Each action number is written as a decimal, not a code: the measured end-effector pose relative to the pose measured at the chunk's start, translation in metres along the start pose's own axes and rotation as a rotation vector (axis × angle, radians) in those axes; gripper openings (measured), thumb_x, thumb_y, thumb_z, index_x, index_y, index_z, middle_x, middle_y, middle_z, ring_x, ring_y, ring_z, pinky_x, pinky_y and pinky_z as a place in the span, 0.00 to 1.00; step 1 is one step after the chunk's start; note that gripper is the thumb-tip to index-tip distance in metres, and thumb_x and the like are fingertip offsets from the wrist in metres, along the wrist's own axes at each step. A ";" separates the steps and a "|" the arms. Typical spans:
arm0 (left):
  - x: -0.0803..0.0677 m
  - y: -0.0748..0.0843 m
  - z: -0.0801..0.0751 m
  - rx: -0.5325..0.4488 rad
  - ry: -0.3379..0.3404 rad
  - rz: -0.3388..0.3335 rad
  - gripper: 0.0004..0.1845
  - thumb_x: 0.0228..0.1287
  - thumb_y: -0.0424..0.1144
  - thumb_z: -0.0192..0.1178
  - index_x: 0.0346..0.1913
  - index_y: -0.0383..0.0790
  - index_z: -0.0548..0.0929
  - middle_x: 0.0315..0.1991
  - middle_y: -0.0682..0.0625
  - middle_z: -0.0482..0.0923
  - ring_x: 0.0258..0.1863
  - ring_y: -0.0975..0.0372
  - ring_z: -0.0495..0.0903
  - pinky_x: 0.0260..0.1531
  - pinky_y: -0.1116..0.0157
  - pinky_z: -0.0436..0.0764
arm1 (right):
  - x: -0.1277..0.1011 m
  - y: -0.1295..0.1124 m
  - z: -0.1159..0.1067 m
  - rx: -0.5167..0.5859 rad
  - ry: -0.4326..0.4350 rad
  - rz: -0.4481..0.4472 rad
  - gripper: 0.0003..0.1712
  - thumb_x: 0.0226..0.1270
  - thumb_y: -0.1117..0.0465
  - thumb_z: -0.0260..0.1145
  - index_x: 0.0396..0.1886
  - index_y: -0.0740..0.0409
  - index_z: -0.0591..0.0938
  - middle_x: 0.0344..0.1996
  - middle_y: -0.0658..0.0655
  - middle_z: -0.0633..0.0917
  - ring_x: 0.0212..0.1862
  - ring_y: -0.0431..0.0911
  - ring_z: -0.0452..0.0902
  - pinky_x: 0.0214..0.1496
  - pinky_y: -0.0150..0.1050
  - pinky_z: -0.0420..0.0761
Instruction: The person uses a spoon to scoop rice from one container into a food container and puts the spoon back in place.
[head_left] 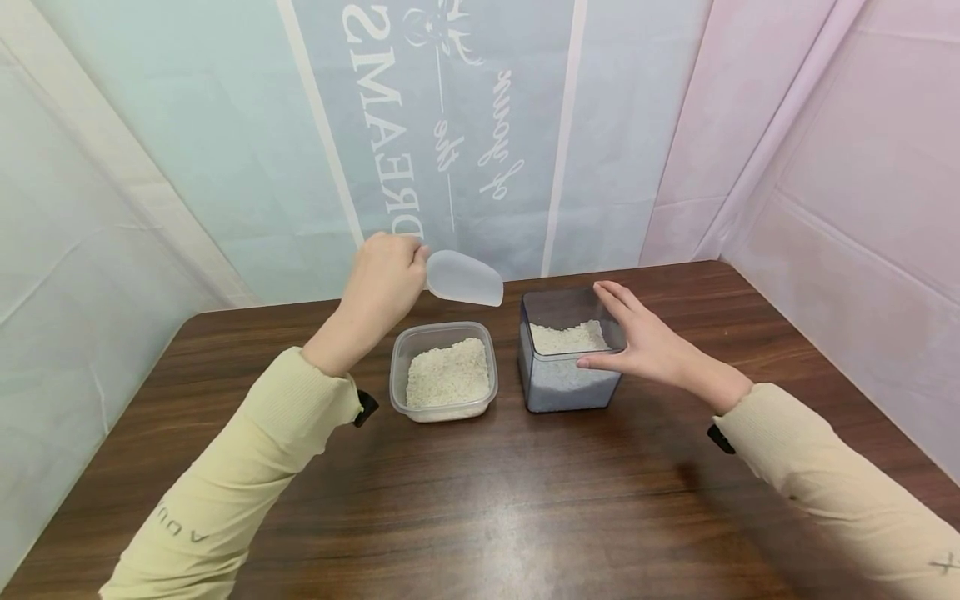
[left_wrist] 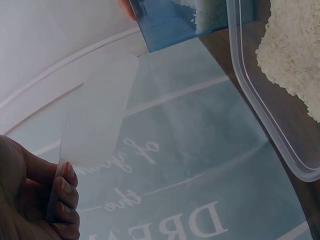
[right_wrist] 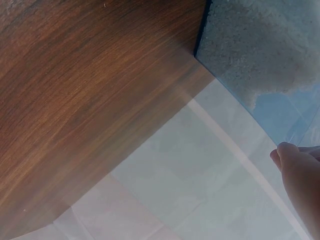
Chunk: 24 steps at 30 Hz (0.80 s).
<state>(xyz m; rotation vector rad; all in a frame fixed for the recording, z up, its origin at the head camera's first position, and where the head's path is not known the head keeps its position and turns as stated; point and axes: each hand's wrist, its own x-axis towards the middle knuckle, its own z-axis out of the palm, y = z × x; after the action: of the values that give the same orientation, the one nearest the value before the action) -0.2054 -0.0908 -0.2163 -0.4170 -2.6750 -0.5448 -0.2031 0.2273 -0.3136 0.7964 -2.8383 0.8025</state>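
My left hand (head_left: 386,279) grips the handle of a translucent white scoop (head_left: 465,277). Fingers curl round that handle in the left wrist view, and the scoop's blade (left_wrist: 100,110) shows no rice in it. Below the scoop stands a clear plastic tub (head_left: 400,358) with white rice (head_left: 448,375) heaped inside. To its right is a taller, dark see-through square container (head_left: 570,387), partly filled with rice (head_left: 570,337). My right hand (head_left: 645,337) holds this container at its right side, thumb toward the front rim and fingers at the back corner.
Both containers stand on a dark wooden table (head_left: 465,517), toward its back edge. Behind it hangs a pale blue cloth (head_left: 615,167) with white lettering. Light cloth panels rise at the left (head_left: 90,208) and right (head_left: 855,208).
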 end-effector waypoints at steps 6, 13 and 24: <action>0.001 0.006 -0.002 0.005 -0.018 -0.012 0.20 0.67 0.36 0.45 0.15 0.38 0.67 0.16 0.47 0.64 0.28 0.50 0.68 0.35 0.58 0.67 | 0.000 0.001 0.001 -0.016 0.011 -0.003 0.59 0.46 0.43 0.71 0.69 0.66 0.50 0.68 0.61 0.53 0.66 0.58 0.53 0.60 0.55 0.59; 0.004 0.014 -0.004 -0.013 -0.022 -0.004 0.20 0.67 0.36 0.45 0.14 0.38 0.68 0.17 0.46 0.65 0.26 0.52 0.68 0.38 0.58 0.68 | 0.000 0.001 0.001 -0.023 0.018 -0.013 0.59 0.46 0.43 0.72 0.69 0.67 0.51 0.67 0.62 0.53 0.66 0.58 0.53 0.60 0.55 0.59; 0.007 0.025 -0.004 -0.004 -0.023 0.024 0.20 0.68 0.37 0.44 0.15 0.38 0.66 0.15 0.48 0.62 0.29 0.51 0.67 0.37 0.59 0.67 | 0.000 0.000 0.000 -0.015 0.015 -0.006 0.59 0.46 0.43 0.71 0.69 0.67 0.51 0.67 0.62 0.53 0.66 0.58 0.51 0.61 0.56 0.58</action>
<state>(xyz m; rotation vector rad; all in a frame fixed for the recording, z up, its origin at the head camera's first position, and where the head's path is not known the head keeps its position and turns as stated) -0.2018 -0.0690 -0.2025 -0.4589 -2.6872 -0.5413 -0.2034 0.2272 -0.3140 0.7938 -2.8239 0.7820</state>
